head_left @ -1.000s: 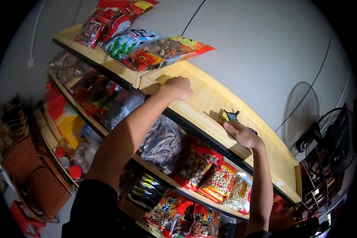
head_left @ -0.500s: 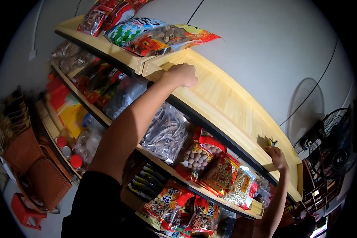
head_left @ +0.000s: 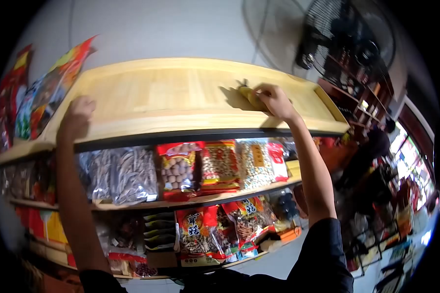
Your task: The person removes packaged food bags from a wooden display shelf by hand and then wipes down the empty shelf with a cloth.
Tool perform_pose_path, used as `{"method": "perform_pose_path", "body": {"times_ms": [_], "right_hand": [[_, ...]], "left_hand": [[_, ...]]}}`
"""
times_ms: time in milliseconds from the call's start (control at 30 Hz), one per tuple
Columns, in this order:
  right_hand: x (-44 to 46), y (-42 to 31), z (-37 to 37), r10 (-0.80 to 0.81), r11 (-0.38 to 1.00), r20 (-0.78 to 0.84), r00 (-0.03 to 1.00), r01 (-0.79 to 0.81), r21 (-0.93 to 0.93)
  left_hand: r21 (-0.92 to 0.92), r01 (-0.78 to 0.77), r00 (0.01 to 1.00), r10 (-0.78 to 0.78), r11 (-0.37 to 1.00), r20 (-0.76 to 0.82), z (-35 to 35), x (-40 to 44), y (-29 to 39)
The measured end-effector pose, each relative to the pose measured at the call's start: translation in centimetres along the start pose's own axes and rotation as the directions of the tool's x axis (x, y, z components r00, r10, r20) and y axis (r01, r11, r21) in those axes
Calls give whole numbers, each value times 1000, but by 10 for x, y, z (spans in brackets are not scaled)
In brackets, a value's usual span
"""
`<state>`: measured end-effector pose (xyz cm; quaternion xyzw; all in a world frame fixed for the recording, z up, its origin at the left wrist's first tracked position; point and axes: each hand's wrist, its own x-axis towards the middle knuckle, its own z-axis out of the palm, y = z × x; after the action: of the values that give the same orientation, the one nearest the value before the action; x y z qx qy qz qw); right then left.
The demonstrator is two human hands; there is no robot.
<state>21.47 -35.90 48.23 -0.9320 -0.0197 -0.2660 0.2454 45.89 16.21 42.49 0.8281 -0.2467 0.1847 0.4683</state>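
My left hand (head_left: 80, 113) is curled into a fist over the left end of the pale wooden top shelf (head_left: 166, 93); motion smears it, and whatever it may hold is hidden. Towards the shelf's right end, the bent fingers of my right hand (head_left: 275, 101) hold a small yellow thing with a dark tip (head_left: 251, 96). It rests against the shelf's bare board and casts a shadow to its left. Its exact kind does not show.
Colourful food bags (head_left: 58, 90) stand left of the tray-like top shelf. Lower shelves carry bagged dried fish (head_left: 134, 176), bagged nuts (head_left: 220, 166) and mushroom packets (head_left: 198, 232). A black fan (head_left: 335, 44) is at the upper right, with crowded goods beyond.
My view has swung right and levelled, so the shelf now lies nearly straight across. My right hand has moved left along the board with the yellow thing; my left hand is still a fist.
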Motion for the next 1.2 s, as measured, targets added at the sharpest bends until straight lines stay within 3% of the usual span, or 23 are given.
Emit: {"method": "perform_pose_path", "body": {"times_ms": [33,67,100,133,167,200,233,300,333,367,433,500,533,600,633,700,733,800,900,1067,1133,1167,1200], "right_hand": [[5,23,-1,-212,975,-154,965,219,27],[5,31,-12,-178,983,-217,960,182,-3],[2,38,-22,-143,990,-281,949,141,-27],[-4,48,-34,-196,976,-395,897,140,-167],[-8,59,-47,-263,945,-490,831,120,-304],[-12,73,-61,-267,941,-559,785,88,-327],[-23,80,-77,-169,942,-599,783,-50,-332],[-39,129,-111,-186,908,-663,725,-130,-398],[-48,147,-124,16,938,-668,744,-242,-248],[-56,181,-137,44,934,-637,769,-258,-248],[-70,199,-149,340,919,-452,824,-394,-27],[-77,232,-151,345,921,-82,935,-320,222],[-79,220,-152,335,940,-39,941,-332,76],[-81,208,-154,327,942,-82,941,-332,-47],[-80,202,-155,352,924,-75,933,-359,-132],[-77,204,-148,352,874,-151,924,-382,-301],[-79,203,-144,330,834,-238,914,-400,-381],[-82,210,-141,247,866,-306,919,-351,-356],[-85,207,-140,231,863,-351,908,-358,-357],[-90,205,-142,203,923,-366,908,-302,-237],[-90,211,-142,192,930,-363,912,-287,-229],[-89,212,-141,177,936,-368,913,-271,-224],[-88,212,-141,166,942,-354,920,-254,-219]], "left_hand": [[117,-110,994,111,987,-4,-2,1,3],[258,-256,964,266,932,-5,-3,-1,8],[303,-291,953,302,907,13,-4,-1,10],[323,-311,947,319,894,28,-4,-1,13],[297,-134,989,108,946,104,-10,9,14],[257,-170,981,139,951,135,-12,13,3],[217,-201,972,167,955,164,-11,14,-5],[232,-199,964,147,952,221,-9,10,16],[265,-132,963,60,955,264,-10,13,15],[304,-60,954,-35,951,296,-10,15,14],[313,-50,939,-62,948,338,-1,15,19],[286,-96,917,-27,953,397,30,6,56],[298,-103,915,-27,949,401,51,-5,84],[216,-34,930,-48,976,365,95,-22,143],[324,-123,906,-27,938,422,109,-15,153],[292,-306,850,122,906,513,143,-18,191],[301,-319,842,124,899,524,160,-20,211],[318,-252,827,33,914,561,189,-23,244],[339,-282,825,46,897,564,225,-22,270],[231,-328,815,152,916,559,288,-34,309],[78,-415,792,317,907,522,313,-39,325],[90,-401,802,302,912,516,321,-40,337],[266,-354,828,169,896,535,326,-39,351]]}}
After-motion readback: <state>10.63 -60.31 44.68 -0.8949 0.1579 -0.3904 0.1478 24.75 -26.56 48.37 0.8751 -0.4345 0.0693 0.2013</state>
